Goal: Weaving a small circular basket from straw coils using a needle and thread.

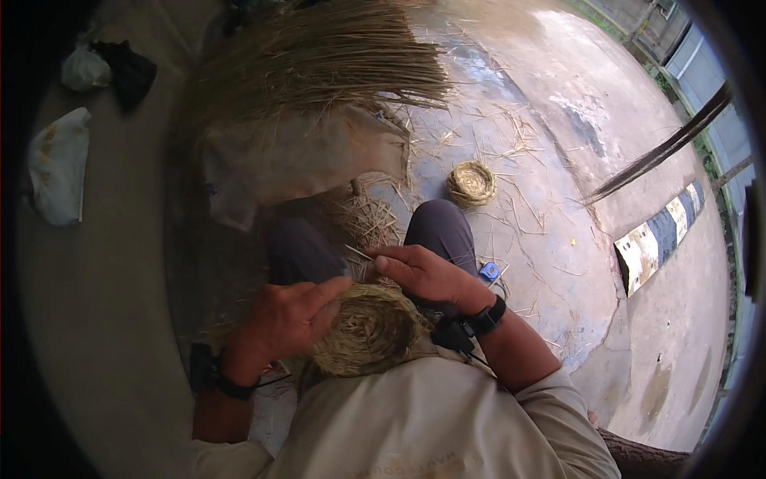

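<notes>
Cradling straw basket [369, 329] in lap, against chest | left hand [283, 319] clamped on its left rim | right hand [423, 274] just beyond far rim, pinching thin straw strand [359, 253] pointing away-left | right nearer strand

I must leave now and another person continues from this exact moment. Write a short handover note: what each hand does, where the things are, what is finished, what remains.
Left hand: grips the rim of the coiled straw basket in the lap, thumb on its edge.
Right hand: above the basket rim, pinching a thin straw strand.
Things: big straw bundle over a pale sack ahead; small finished-looking straw basket on the concrete floor; small blue object by the right knee.
Done: the basket in the lap shows many coils.
Left: its rim is apparently open where the strand goes in; how much remains I cannot tell.
</notes>
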Tool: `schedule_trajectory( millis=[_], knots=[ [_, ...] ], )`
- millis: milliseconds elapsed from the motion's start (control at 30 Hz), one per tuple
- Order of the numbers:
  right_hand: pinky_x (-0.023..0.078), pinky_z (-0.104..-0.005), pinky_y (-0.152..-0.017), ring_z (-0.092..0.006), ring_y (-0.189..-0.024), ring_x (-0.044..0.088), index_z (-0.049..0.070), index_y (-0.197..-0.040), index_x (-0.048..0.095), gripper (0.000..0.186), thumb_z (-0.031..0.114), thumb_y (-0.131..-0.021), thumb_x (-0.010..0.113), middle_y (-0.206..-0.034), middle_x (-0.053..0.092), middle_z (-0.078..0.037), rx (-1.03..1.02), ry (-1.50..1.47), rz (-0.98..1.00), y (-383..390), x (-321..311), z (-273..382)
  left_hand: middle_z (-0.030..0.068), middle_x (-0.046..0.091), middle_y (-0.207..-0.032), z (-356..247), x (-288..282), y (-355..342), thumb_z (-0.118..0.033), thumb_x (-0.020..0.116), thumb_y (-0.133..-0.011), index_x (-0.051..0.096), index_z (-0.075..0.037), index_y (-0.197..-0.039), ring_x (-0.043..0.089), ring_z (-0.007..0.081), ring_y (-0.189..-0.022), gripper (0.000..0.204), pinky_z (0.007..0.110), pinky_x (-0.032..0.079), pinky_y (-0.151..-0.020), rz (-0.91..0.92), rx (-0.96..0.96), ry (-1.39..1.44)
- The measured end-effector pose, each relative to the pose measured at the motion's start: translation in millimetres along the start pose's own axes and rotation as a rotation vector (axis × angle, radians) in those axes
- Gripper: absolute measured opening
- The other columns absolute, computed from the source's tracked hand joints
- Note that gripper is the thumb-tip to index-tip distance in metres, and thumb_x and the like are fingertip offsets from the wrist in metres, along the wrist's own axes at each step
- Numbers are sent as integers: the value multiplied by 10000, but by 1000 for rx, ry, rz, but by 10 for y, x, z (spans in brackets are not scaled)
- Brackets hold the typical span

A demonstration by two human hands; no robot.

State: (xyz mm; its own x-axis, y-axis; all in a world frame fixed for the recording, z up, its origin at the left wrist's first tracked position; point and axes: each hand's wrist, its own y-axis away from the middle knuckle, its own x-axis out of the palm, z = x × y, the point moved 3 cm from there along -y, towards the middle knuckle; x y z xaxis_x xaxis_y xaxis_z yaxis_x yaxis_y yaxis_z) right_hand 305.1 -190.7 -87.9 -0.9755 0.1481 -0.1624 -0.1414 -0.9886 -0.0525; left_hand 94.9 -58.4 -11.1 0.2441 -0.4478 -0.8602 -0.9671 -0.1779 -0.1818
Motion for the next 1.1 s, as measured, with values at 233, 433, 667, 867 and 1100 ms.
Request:
schedule_trajectory(
  millis=[233, 433, 667, 867, 1100],
  knots=[
    [547, -324, -851, -195, -935, 706, -29, -1201, 733, 292, 207, -1052, 647, -1044, 764, -106, 370, 163, 367, 420, -497, -479, 140, 735, -842, 64, 67, 82, -143, 717, -957, 703, -109, -1283, 739, 328, -721, 328, 433, 597, -615, -34, -58, 71],
    [541, -320, -725, -189, -827, 674, -5, -1105, 701, 350, 305, -1112, 539, -851, 709, -42, 179, -1099, -125, -43, -22, 214, 109, 711, -805, 44, 77, 12, -116, 725, -925, 690, -137, -1322, 722, 308, -698, 399, 426, 593, -608, -13, 5, 20],
    [329, -232, -524, -56, -568, 434, 13, -997, 718, 358, 321, -1104, 572, -665, 516, 49, -212, -173, 11, -154, -179, -277, 100, 694, -803, -34, 29, 88, -119, 683, -944, 679, -117, -1331, 708, 290, -677, 387, 415, 581, -583, 161, 11, -300],
    [308, -219, -516, -9, -569, 403, 21, -946, 755, 344, 287, -1092, 592, -658, 491, 101, 336, -324, -16, 82, 112, 188, 181, 744, -952, 20, 49, 268, -89, 676, -936, 667, -29, -1238, 748, 349, -786, 308, 447, 592, -643, 101, -165, -123],
    [359, -218, -526, -27, -591, 460, 36, -997, 704, 302, 294, -1099, 586, -694, 541, 67, 280, -745, -166, 219, -84, -129, 260, 730, -1022, 40, 234, 265, -79, 645, -961, 637, 20, -1226, 741, 426, -876, 283, 477, 603, -730, 2, -160, 45]
  ],
)
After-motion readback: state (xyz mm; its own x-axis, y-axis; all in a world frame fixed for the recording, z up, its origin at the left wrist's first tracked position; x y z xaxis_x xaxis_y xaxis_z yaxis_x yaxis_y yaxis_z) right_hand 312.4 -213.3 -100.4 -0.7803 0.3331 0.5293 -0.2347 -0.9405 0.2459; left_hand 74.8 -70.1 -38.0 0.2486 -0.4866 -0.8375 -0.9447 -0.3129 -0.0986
